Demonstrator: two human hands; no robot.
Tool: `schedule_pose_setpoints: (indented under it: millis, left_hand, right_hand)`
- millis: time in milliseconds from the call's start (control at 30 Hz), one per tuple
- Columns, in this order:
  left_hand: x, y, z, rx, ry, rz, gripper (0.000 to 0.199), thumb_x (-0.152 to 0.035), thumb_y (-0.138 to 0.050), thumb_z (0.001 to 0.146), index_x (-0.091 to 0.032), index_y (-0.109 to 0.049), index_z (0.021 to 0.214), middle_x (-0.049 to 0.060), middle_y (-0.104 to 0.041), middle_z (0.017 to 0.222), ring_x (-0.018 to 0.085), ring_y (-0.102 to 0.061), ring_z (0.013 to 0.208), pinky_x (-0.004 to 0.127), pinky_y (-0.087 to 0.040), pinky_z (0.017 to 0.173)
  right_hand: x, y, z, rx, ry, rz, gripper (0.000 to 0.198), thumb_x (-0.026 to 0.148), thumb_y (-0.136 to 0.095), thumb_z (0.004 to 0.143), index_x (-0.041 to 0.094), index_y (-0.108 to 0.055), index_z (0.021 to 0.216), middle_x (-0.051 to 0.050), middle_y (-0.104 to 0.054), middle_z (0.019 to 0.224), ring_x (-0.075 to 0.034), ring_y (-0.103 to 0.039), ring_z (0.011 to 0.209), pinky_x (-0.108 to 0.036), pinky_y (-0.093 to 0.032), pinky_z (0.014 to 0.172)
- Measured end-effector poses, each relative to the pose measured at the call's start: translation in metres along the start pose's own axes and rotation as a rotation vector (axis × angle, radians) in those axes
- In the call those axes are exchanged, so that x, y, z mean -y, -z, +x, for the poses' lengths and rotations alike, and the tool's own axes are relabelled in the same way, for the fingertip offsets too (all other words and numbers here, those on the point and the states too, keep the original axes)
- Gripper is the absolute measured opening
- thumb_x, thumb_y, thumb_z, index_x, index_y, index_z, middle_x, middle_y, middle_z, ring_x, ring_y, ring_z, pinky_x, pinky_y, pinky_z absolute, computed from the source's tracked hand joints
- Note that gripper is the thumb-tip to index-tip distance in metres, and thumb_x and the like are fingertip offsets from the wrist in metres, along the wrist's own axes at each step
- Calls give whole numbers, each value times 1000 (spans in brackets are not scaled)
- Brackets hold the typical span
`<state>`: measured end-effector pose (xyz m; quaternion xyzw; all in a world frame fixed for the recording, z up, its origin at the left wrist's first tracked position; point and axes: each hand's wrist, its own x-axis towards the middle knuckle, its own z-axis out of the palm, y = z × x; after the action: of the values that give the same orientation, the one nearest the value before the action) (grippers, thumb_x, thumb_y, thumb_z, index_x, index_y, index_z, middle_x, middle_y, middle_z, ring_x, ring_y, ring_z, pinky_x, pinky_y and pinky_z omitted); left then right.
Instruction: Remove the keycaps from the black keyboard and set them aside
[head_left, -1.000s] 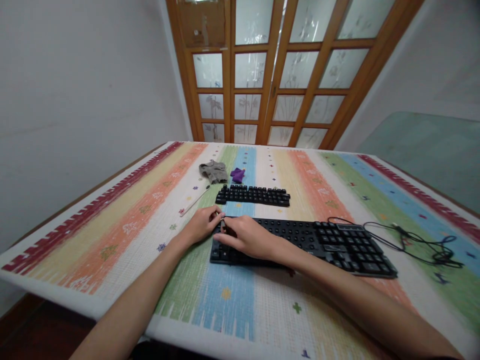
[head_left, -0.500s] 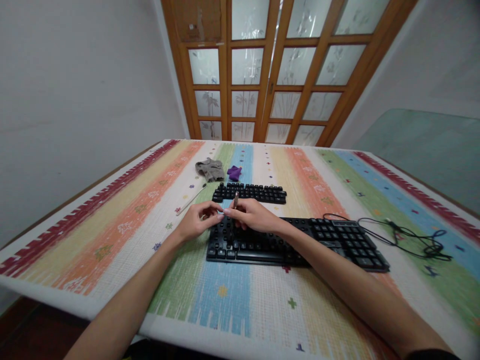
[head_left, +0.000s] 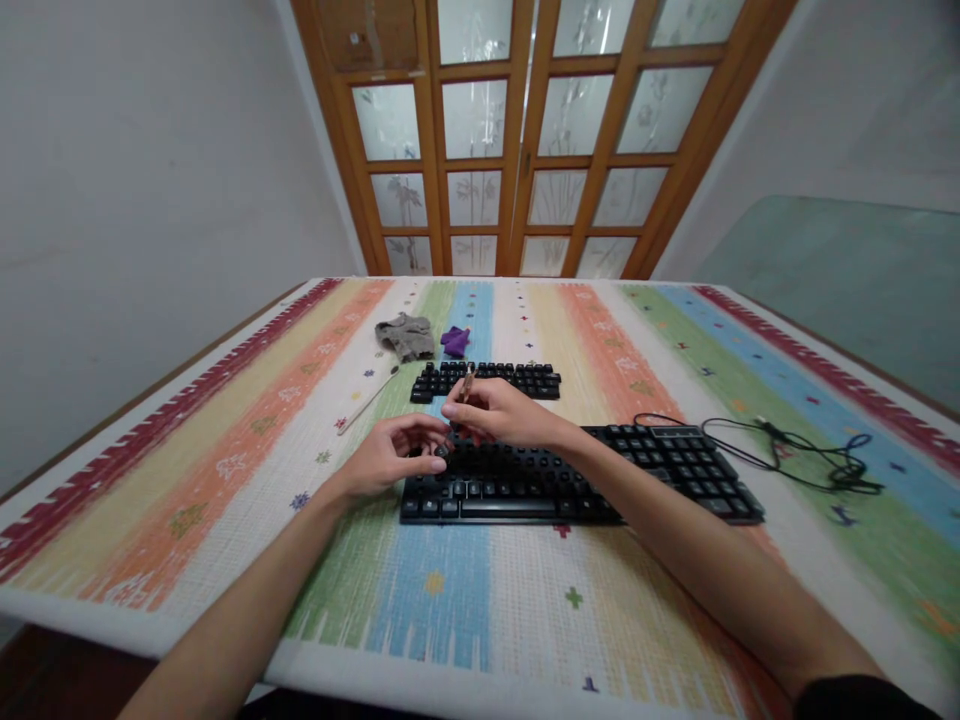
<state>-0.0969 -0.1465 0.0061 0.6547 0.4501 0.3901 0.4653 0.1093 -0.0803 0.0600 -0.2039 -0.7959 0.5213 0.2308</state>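
Observation:
A black keyboard [head_left: 540,508] lies on the table with part of its keys off, and both hands are over its left half. My left hand [head_left: 394,450] pinches a small black keycap [head_left: 441,453] between thumb and fingers, just above the keyboard's left end. Close beside it, my right hand [head_left: 499,412] grips a small, thin brownish tool [head_left: 467,384] whose upper end sticks up past the fingers; its exact kind is too small to make out. Loose black keycaps [head_left: 525,380] stand in rows behind the keyboard.
A toothbrush-like white stick [head_left: 367,400] with a dark tip lies left of the keycaps. Behind are a crumpled grey cloth [head_left: 406,337] and a purple cloth [head_left: 455,341]. The keyboard's coiled black cable [head_left: 817,456] rests at right on the striped tablecloth [head_left: 247,490].
My hands have moved slightly apart, and the keycap in my left hand now shows. My right hand still has the thin tool. The whole view has shifted a little.

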Motion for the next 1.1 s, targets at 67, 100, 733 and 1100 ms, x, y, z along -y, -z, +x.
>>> schedule_pose_setpoints:
  millis: [67,100,733,1100]
  left_hand:
    - [-1,0,0,-8,-27,-11,44,-39,-82,66,-14,-68,100,10,-72,96,21,-68,85,35,-57,80]
    - [-2,0,-1,-18,-42,0,41,-38,-81,67,-14,-69,98,10,-73,95,20,-68,84,34,-57,79]
    - [2,33,34,-185,-336,723,25,-36,-63,85,-19,-69,103,6,-70,95,18,-60,81,30,-49,70]
    - [23,25,71,-50,-462,991,11,-15,-61,84,-18,-71,89,8,-66,96,23,-56,95,41,-47,89]
  right_hand:
    - [1,0,-1,12,-3,-21,27,40,-54,93,16,-56,80,4,-56,60,-8,-49,48,-24,-40,52]
    - [1,0,-1,10,-2,-37,27,40,-54,93,16,-57,80,3,-56,60,-9,-50,48,-24,-40,52]
    - [7,4,-19,-43,72,-291,31,44,-54,94,16,-60,84,2,-57,64,-11,-52,59,-24,-38,59]
    - [11,4,-31,-78,35,-303,26,40,-57,93,15,-62,87,4,-55,58,-10,-53,55,-23,-36,56]
